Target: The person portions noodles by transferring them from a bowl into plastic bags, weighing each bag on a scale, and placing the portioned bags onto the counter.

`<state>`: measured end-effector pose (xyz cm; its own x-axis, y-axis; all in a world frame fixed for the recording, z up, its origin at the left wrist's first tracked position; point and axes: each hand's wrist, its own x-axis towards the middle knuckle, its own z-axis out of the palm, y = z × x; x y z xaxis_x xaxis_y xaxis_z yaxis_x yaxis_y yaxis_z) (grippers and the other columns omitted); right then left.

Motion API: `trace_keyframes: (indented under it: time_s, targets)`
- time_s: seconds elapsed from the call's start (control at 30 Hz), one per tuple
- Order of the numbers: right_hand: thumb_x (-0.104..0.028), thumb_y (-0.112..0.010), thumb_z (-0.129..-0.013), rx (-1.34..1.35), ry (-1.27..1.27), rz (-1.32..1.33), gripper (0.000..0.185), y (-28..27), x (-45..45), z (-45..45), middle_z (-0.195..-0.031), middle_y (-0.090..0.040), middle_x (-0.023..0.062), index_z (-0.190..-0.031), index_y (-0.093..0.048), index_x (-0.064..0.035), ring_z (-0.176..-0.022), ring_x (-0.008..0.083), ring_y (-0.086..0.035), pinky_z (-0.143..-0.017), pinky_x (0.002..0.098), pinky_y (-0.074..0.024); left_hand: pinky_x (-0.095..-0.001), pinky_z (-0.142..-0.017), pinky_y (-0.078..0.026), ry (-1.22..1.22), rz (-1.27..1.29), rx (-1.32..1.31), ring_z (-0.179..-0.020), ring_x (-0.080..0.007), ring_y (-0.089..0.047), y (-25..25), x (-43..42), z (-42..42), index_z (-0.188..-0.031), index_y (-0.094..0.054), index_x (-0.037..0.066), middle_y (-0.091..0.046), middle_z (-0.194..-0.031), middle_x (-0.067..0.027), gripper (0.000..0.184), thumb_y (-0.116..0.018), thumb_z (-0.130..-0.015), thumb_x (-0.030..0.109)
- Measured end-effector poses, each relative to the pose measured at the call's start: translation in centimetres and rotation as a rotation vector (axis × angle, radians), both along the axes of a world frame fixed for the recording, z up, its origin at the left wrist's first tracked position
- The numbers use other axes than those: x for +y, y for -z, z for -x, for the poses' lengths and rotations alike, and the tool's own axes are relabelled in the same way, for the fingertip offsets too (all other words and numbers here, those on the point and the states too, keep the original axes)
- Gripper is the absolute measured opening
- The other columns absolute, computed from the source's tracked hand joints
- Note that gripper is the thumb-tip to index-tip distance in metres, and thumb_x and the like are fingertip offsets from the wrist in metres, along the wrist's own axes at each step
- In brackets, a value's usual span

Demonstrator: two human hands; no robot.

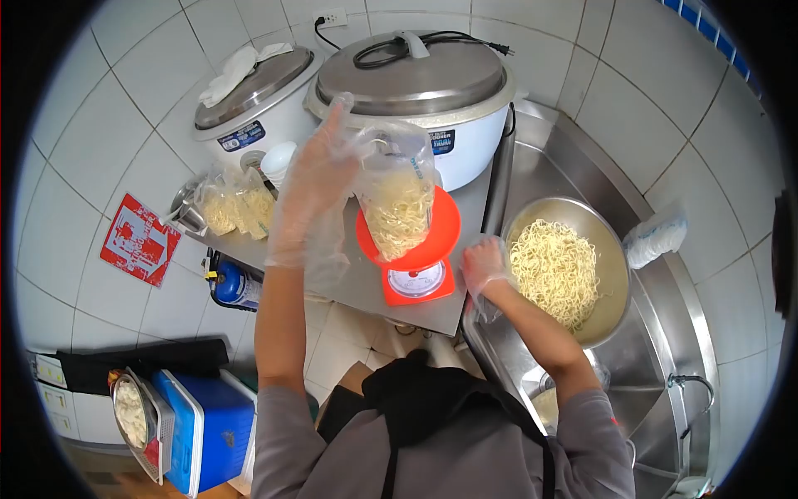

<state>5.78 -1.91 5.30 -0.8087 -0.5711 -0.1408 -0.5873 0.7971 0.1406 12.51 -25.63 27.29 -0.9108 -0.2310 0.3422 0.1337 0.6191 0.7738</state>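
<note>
Commercial kitchen (391, 333) (big rice cookers (416, 79)).

**Polished steel, thin film and matt cloth**

The clear, thin plastic bag (399, 187) is crinkled and shiny. Under it, the round orange-red scale pan (448, 226) looks like smooth plastic. The wide, round metal bowl (616, 287) has a soft sheen; the angular steel sink (573, 166) is streaked with brighter reflections. The large domed silver lid (374, 79) is smooth metal. The black apron (449, 399) is matt cloth.
</note>
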Motion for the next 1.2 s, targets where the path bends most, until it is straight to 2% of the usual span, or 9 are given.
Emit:
trace_keyframes:
  time_s: [0.07, 0.3, 0.37, 0.5, 0.6, 0.7, 0.77, 0.83, 1.2]
  targets:
    - [-0.027, -0.046, -0.082, 0.043, -0.002, 0.046, 0.025, 0.3, 0.1, -0.2, -0.09, -0.065, 0.0084, -0.085, -0.066, -0.0115, -0.098, 0.0235, -0.055, -0.09, 0.0382, -0.0303, -0.0275, -0.075, -0.045, -0.038, -0.016, 0.013, -0.076, -0.0124, -0.055, -0.1, 0.2, -0.4, -0.139, -0.031, 0.009, -0.058, -0.102, -0.0095, 0.068, -0.06, -0.077, 0.014]
    - [-0.017, -0.057, -0.076, 0.127, 0.21, 0.284, 0.018, -8.8, 5.2, -1.4, -0.07, -0.063, 0.0176, -0.075, -0.065, -0.0009, -0.071, 0.0311, -0.063, -0.074, 0.0407, -0.047, -0.0278, -0.08, -0.045, -0.286, 0.313, 0.077, -0.084, -0.0138, -0.056, -1.7, 0.9, -3.3, -0.137, -0.035, 0.013, -0.055, -0.116, -0.0145, 0.064, -0.063, -0.08, 0.02]
    - [-0.02, -0.063, -0.073, 0.302, 0.206, 0.291, 0.019, -9.0, 8.8, -0.6, -0.073, -0.064, 0.0184, -0.075, -0.065, -0.0005, -0.074, 0.0311, -0.063, -0.072, 0.0404, -0.0488, -0.0287, -0.083, -0.045, -0.292, 0.159, 0.073, -0.086, -0.014, -0.056, -3.0, 2.4, -5.0, -0.136, -0.037, 0.014, -0.054, -0.118, -0.016, 0.06, -0.062, -0.082, 0.019]
    - [-0.026, -0.065, -0.077, 0.168, 0.338, 0.466, 0.027, -18.0, 10.0, -2.1, -0.083, -0.065, 0.0159, -0.09, -0.066, -0.0023, -0.079, 0.0289, -0.064, -0.072, 0.0377, -0.0501, -0.0314, -0.085, -0.044, -0.169, 0.575, 0.168, -0.096, -0.0189, -0.055, -2.1, 1.8, -5.8, -0.129, -0.048, 0.017, -0.048, -0.122, -0.015, 0.051, -0.061, -0.08, 0.015]
    - [-0.02, -0.056, -0.082, 0.184, -0.159, 1.096, 0.021, -23.2, 6.7, -2.0, -0.084, -0.064, 0.0158, -0.088, -0.065, -0.0017, -0.077, 0.0304, -0.061, -0.07, 0.0364, -0.0485, -0.035, -0.084, -0.044, 0.013, 0.633, 0.064, -0.1, -0.026, -0.054, -2.9, 4.0, -6.2, -0.119, -0.057, 0.016, -0.047, -0.12, -0.0147, 0.047, -0.066, -0.073, 0.012]
    - [-0.014, -0.056, -0.08, -0.026, -0.711, 1.277, 0.02, -26.4, -0.7, -1.2, -0.08, -0.064, 0.0141, -0.09, -0.065, 0.0008, -0.074, 0.0265, -0.062, -0.069, 0.036, -0.0484, -0.0383, -0.083, -0.042, 0.065, 0.92, 0.117, -0.098, -0.0316, -0.052, -2.6, 3.5, -4.7, -0.1, -0.065, 0.012, -0.049, -0.112, -0.0143, 0.033, -0.069, -0.067, 0.01]
    - [-0.012, -0.054, -0.078, -0.111, -0.849, 0.563, 0.025, -27.1, -5.6, 1.1, -0.094, -0.064, 0.0151, -0.099, -0.064, -0.0031, -0.088, 0.0286, -0.061, -0.075, 0.0377, -0.049, -0.0394, -0.082, -0.042, 0.062, 0.968, 0.151, -0.099, -0.0327, -0.051, -1.2, 2.1, -4.0, -0.089, -0.066, 0.01, -0.05, -0.11, -0.0137, 0.023, -0.069, -0.067, 0.01]
    - [-0.023, -0.055, -0.077, -0.123, -0.554, 0.298, 0.028, -25.0, -8.5, 1.1, -0.086, -0.065, 0.0159, -0.093, -0.065, -0.0029, -0.076, 0.0302, -0.061, -0.071, 0.0371, -0.0474, -0.0403, -0.082, -0.042, 0.05, 0.985, 0.181, -0.099, -0.0333, -0.051, -1.7, 1.5, -4.0, -0.081, -0.065, 0.009, -0.05, -0.108, -0.013, 0.015, -0.069, -0.066, 0.01]
    - [-0.025, -0.064, -0.067, -0.331, -0.637, 0.106, 0.025, -25.8, -10.8, 5.0, -0.072, -0.065, 0.0143, -0.078, -0.07, -0.0035, -0.066, 0.0271, -0.062, -0.057, 0.0361, -0.0477, -0.0417, -0.087, -0.041, -0.03, 0.795, 0.111, -0.104, -0.0336, -0.05, -1.1, 1.5, -5.0, -0.1, -0.061, 0.013, -0.046, -0.118, -0.0156, 0.031, -0.067, -0.07, 0.021]
